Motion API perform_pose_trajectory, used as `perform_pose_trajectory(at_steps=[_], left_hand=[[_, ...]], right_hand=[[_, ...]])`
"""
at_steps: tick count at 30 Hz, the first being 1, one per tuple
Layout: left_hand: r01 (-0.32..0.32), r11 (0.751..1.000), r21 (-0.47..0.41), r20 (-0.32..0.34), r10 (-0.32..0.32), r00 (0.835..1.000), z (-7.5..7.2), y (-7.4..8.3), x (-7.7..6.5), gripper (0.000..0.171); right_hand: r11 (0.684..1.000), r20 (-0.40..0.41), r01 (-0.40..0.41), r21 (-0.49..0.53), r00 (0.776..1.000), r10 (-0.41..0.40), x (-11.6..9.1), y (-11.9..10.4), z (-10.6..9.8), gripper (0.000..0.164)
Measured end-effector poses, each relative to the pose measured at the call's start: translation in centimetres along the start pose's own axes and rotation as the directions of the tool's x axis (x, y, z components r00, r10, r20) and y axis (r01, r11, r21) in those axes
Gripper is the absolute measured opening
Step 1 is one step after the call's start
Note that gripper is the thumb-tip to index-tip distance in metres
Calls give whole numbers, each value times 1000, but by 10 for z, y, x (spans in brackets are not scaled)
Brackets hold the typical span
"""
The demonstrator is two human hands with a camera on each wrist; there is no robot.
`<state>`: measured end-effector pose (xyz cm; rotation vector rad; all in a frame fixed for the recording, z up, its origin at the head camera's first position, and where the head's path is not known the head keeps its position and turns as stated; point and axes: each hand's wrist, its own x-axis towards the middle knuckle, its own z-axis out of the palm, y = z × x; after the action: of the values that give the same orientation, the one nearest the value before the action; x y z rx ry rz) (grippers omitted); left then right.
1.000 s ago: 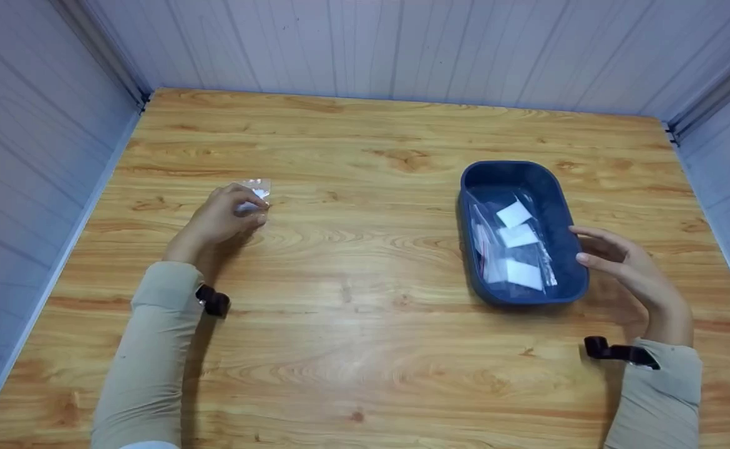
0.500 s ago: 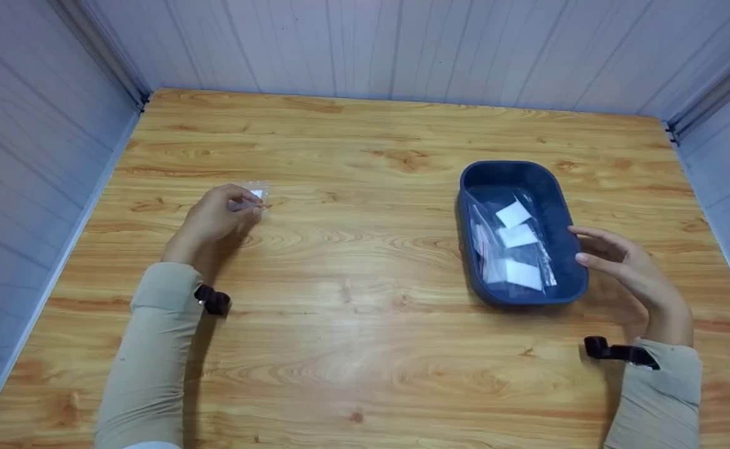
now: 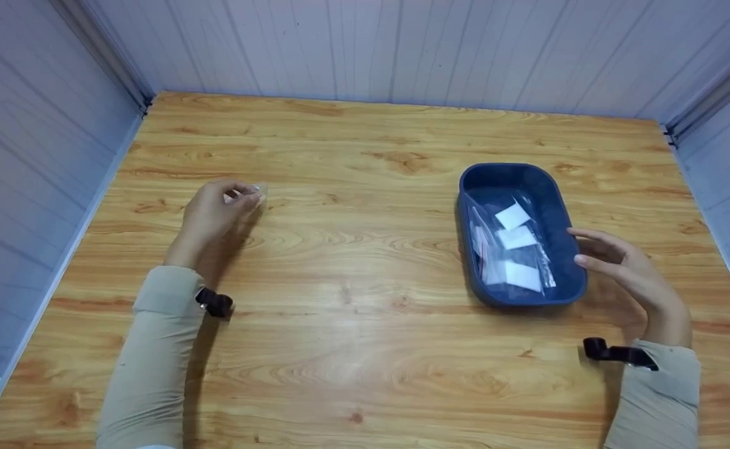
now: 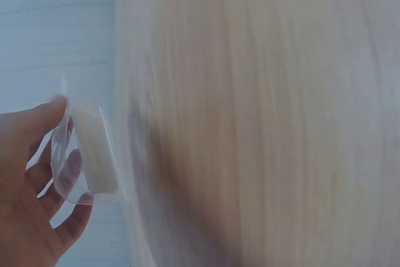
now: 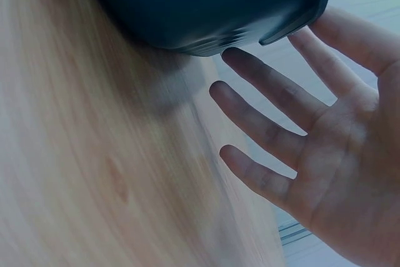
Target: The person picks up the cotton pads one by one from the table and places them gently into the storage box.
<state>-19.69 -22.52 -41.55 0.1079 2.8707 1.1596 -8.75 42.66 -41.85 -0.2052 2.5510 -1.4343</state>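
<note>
My left hand [image 3: 210, 209] pinches a small clear plastic bag [image 3: 262, 194] by its edge, just above the table. In the left wrist view the bag [image 4: 94, 151] has an off-white flat piece inside and hangs between thumb and fingers. On the right stands a dark blue bin [image 3: 524, 302] holding several clear bags with white pieces [image 3: 523, 276]. My right hand [image 3: 634, 274] rests its thumb and a fingertip against the bin's right side. The right wrist view has that hand [image 5: 331, 129] with its fingers spread and fairly straight, beside the bin wall [image 5: 206, 10].
The wood-grain table [image 3: 352, 349] has pale panel walls [image 3: 365, 50] at its back and both sides. Black wrist-worn cameras sit at the left cuff [image 3: 215, 304] and the right cuff [image 3: 618, 354].
The small bag lay on the table under the left fingers; it is now lifted slightly and pinched by its edge. The right hand and bin have stayed in place.
</note>
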Motion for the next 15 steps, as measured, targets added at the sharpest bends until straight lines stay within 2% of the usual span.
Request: perform_pose_trajectory(at_steps=[5,15], left_hand=[[-13,1000,-1,-38,13,999,-1,5,-2,30],[-84,994,63,-126,92,988,2,25,0,25]], right_hand=[[1000,-2,-8,-12,1000,8,0,0,0,49],[1000,-7,20,21,1000,-20,0,1,-1,49]])
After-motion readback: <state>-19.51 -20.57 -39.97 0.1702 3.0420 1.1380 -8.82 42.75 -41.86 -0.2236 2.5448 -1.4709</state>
